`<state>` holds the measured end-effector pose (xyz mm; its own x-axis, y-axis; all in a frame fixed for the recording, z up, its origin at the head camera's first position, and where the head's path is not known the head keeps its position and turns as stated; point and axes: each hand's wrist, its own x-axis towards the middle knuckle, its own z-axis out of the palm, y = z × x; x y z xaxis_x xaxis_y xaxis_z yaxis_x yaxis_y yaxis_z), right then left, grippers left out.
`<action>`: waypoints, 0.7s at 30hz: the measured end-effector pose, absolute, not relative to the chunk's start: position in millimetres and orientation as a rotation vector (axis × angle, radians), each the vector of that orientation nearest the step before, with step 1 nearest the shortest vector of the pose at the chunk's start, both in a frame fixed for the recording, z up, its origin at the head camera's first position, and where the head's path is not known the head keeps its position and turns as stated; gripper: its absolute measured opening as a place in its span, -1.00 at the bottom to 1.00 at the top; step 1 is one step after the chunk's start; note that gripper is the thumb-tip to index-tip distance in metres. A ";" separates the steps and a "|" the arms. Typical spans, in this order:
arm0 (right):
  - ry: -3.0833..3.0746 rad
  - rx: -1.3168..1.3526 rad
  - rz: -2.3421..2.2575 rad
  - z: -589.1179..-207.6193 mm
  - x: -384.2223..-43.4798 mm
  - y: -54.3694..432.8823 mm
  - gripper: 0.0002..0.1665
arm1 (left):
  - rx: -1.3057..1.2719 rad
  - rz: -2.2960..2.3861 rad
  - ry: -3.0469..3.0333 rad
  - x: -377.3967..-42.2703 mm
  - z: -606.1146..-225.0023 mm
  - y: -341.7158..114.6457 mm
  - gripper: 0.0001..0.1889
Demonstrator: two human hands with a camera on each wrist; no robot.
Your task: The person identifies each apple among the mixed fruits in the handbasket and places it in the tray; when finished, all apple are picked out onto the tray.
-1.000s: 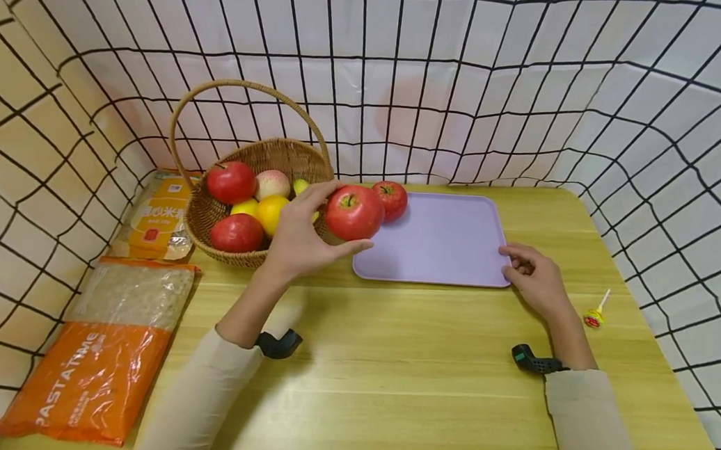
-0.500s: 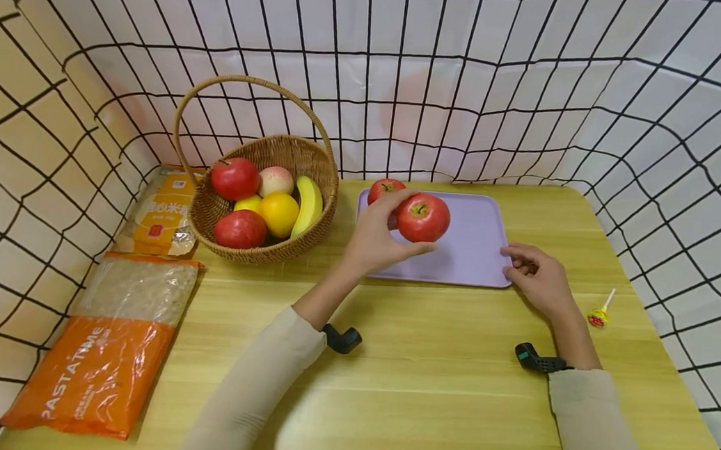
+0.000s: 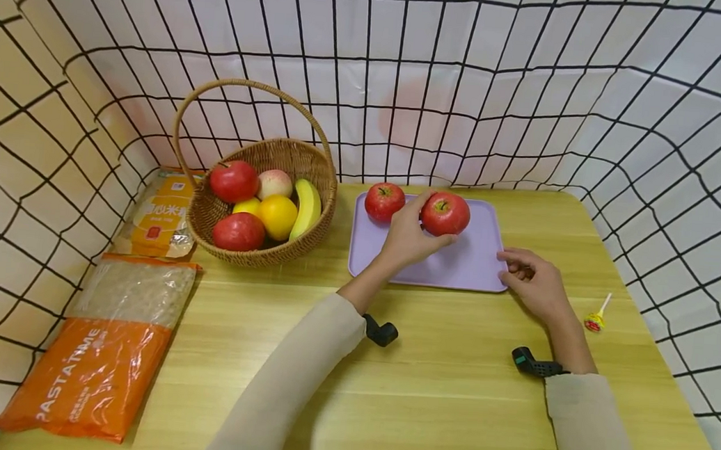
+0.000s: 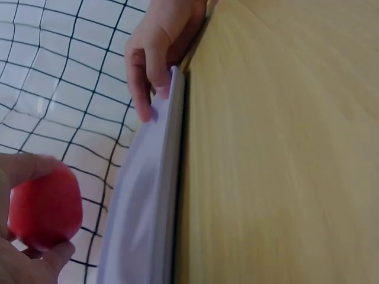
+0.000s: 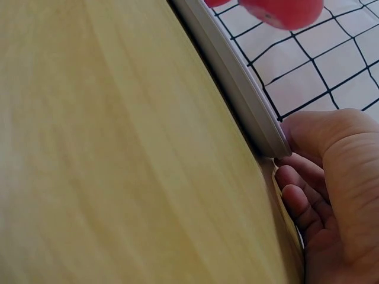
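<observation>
My left hand (image 3: pixel 411 234) grips a red apple (image 3: pixel 445 214) over the middle of the purple tray (image 3: pixel 480 261), thumb on its near side and fingers at the left and back. In the left wrist view, the held apple (image 4: pixel 46 207) shows between fingers and thumb. A second red apple (image 3: pixel 384 202) sits at the tray's back left. At the tray's right edge, my right hand (image 3: pixel 535 280) pinches the rim, its other fingers curled below. The right wrist view shows the thumb (image 5: pixel 314 131) against the tray's corner.
Left of the tray, a handled wicker basket (image 3: pixel 296 247) contains red fruit, a peach, yellow fruit and a banana. Two food bags, one orange and clear (image 3: pixel 97 346) and one yellow (image 3: pixel 163 215), lie at the far left. A lollipop (image 3: pixel 595 319) lies right. Grid-patterned walls surround the table.
My left hand has carried the apple from beside the basket rightward over the tray. My right hand has stayed at the tray's right edge.
</observation>
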<state>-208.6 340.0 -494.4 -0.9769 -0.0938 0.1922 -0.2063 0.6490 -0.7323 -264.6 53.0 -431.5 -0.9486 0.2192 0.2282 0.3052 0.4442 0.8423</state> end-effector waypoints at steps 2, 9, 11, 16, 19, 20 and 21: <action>-2.726 0.240 1.243 -493.8 -208.0 339.4 -0.62 | -0.415 -1.577 -2.605 -266.9 -434.7 58.2 -0.09; -2.709 0.242 1.258 -493.3 -207.7 337.8 -0.62 | -0.287 -1.586 -2.592 -279.7 -445.9 74.4 -0.06; -2.712 0.240 1.264 -493.9 -208.4 337.7 -0.62 | -0.272 -1.573 -2.589 -283.7 -448.1 78.2 -0.05; -2.719 0.248 1.252 -495.2 -210.1 338.9 -0.62 | -0.228 -1.565 -2.579 -291.9 -453.1 84.7 -0.05; -2.715 0.262 1.238 -494.8 -209.6 339.9 -0.63 | -0.202 -1.565 -2.580 -295.2 -456.6 86.0 -0.08; -2.715 0.261 1.241 -494.6 -209.1 339.9 -0.63 | -0.194 -1.562 -2.585 -296.1 -457.8 86.3 -0.08; -2.714 0.259 1.244 -494.3 -208.6 339.9 -0.63 | -0.190 -1.555 -2.595 -297.0 -458.9 86.6 -0.08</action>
<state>-208.6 339.9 -494.3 -0.9747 -0.0961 0.2019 -0.2157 0.6423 -0.7355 -297.0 86.6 -458.9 -0.9861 0.0504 0.1584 0.1634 0.4677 0.8687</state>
